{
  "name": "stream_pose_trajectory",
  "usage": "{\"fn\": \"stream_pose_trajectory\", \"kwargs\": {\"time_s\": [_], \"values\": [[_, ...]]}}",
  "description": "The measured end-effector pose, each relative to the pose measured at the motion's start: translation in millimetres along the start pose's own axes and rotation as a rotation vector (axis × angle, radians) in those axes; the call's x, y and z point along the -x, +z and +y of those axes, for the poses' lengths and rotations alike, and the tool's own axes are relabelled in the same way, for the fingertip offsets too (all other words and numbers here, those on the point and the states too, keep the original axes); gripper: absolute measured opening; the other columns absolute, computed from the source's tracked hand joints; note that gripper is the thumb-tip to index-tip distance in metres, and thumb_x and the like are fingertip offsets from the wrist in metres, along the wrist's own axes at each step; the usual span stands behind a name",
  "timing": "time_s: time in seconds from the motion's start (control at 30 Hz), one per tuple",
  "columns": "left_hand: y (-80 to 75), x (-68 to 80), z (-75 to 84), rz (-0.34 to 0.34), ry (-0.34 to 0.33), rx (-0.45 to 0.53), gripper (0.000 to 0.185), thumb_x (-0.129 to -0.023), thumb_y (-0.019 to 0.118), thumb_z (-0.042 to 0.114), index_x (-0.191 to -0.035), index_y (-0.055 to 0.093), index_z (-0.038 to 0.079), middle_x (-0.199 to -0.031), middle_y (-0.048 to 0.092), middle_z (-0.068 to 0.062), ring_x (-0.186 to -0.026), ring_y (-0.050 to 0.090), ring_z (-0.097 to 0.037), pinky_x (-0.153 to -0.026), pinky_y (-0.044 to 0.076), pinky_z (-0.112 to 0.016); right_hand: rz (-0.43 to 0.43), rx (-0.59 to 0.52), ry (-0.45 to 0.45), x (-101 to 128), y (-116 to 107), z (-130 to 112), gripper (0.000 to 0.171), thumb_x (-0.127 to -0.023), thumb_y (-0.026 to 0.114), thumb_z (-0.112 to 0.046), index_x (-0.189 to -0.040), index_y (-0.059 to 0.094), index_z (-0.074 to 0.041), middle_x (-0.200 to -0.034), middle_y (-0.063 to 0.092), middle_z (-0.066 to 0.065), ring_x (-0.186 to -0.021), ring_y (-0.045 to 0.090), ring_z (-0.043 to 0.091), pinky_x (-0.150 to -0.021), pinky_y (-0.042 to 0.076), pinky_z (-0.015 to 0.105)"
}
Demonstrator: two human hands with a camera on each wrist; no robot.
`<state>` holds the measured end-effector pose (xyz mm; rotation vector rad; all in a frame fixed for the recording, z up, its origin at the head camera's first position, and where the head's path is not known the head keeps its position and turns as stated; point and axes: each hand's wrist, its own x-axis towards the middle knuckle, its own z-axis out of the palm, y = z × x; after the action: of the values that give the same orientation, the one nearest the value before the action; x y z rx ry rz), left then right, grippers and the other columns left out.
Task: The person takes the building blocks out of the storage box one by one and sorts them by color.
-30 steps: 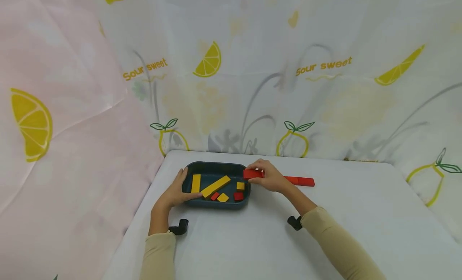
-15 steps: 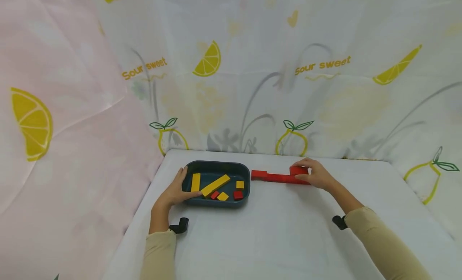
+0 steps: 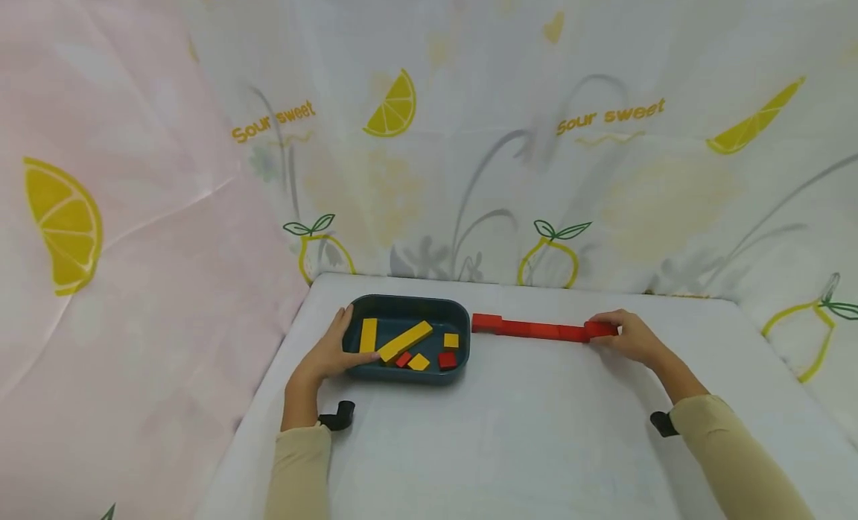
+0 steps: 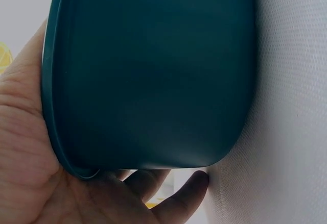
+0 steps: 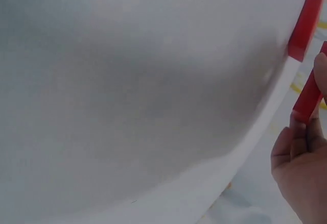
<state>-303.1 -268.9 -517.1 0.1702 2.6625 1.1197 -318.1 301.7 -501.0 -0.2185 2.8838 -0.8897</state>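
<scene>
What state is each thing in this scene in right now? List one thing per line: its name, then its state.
Tray: flat on the table, holding loose blocks.
Yellow blocks: four, lying in the tray.
Small red blocks: two, lying in the tray.
Red row: laid end to end on the table, beside the tray.
End red block: pinched at the row's right end.
Left hand: grips the tray's rim.
Right hand: pinches the end block.

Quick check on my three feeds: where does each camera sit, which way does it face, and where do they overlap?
Head: worn on the head, faces forward and down at the table; both forearms, left hand and right hand show.
Left wrist: low beside the teal tray, facing its outer wall; palm and fingers show.
Right wrist: low over the table, facing the red block row; fingers pinch a red block.
Shared: head and left wrist show the tray; head and right wrist, the row.
</scene>
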Motion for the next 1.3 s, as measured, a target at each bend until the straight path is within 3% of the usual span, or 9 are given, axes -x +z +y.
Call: {"fn": "stream_pose_trajectory", "kwargs": {"time_s": [0.3, 0.57, 0.73, 1.1, 1.3], "values": [[3.3, -6.0, 7.0, -0.016, 0.015, -0.024, 0.125, -0.077, 0.078, 0.057, -0.160, -0.004, 0.014, -0.166, -0.009, -0.020, -0.152, 0.002, -0.044, -0.119, 0.013, -0.065, -0.081, -0.057, 0.116, 9, -13, 28, 0.047, -0.090, 0.069, -0.014, -0.132, 0.058, 0.003, -0.127, 0.053, 0.030, -0.112, 0.046, 0.042, -0.084, 0.052, 0.040], [3.9, -7.9, 11.6, -0.020, 0.021, -0.016, 0.124, -0.078, 0.078, 0.056, -0.160, -0.005, 0.014, -0.166, -0.009, -0.020, -0.152, 0.001, -0.044, -0.119, 0.013, -0.065, -0.137, -0.087, 0.188, 3, -16, 38, 0.052, -0.091, 0.069, -0.018, -0.136, 0.054, 0.004, -0.135, 0.047, 0.034, -0.117, 0.044, 0.046, -0.092, 0.049, 0.051], [1.6, -7.7, 9.4, -0.016, 0.017, -0.039, 0.123, -0.078, 0.077, 0.056, -0.160, -0.005, 0.013, -0.166, -0.009, -0.021, -0.152, 0.002, -0.044, -0.119, 0.013, -0.065, -0.173, -0.135, 0.257, -5, -13, 37, 0.056, -0.092, 0.068, -0.022, -0.141, 0.052, -0.001, -0.140, 0.042, 0.032, -0.123, 0.037, 0.047, -0.097, 0.047, 0.055], [-3.4, -3.1, 2.9, -0.020, 0.005, -0.045, 0.123, -0.079, 0.076, 0.056, -0.159, -0.006, 0.012, -0.165, -0.010, -0.022, -0.151, 0.001, -0.047, -0.117, 0.012, -0.068, -0.166, -0.208, 0.247, -12, -2, 35, 0.057, -0.090, 0.071, -0.023, -0.140, 0.053, -0.003, -0.147, 0.038, 0.030, -0.132, 0.033, 0.045, -0.108, 0.033, 0.063], [-4.2, -2.5, 2.9, -0.024, 0.012, -0.043, 0.122, -0.081, 0.075, 0.055, -0.159, -0.007, 0.011, -0.164, -0.010, -0.024, -0.151, 0.000, -0.047, -0.117, 0.011, -0.068, -0.168, -0.221, 0.251, -14, 1, 35, 0.054, -0.091, 0.069, -0.021, -0.140, 0.053, -0.004, -0.149, 0.037, 0.029, -0.132, 0.032, 0.044, -0.109, 0.031, 0.065]]}}
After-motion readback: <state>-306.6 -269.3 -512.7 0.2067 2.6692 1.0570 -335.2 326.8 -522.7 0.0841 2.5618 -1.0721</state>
